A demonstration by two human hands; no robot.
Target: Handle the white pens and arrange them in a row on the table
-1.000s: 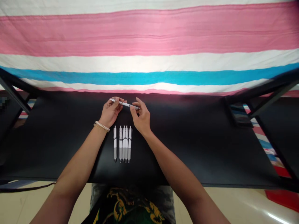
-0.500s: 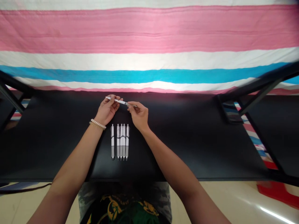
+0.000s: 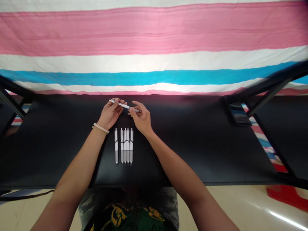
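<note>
Across twelve o'clock we see a cloth (image 3: 154, 35) striped in pink, white and blue, reaching down to the far edge of the black table (image 3: 204, 144). We find black frames (image 3: 288, 72) at nine o'clock and a little above three, with striped fabric (image 3: 258, 131) showing in the gap by the latter. Lower down, we notice pale floor (image 3: 235, 202), a red object (image 3: 286, 196) at four o'clock and a dark strap (image 3: 29, 197) at eight.

Smooth plastic pens (image 3: 125, 147), faintly glossy tabletop (image 3: 197, 138)
</note>
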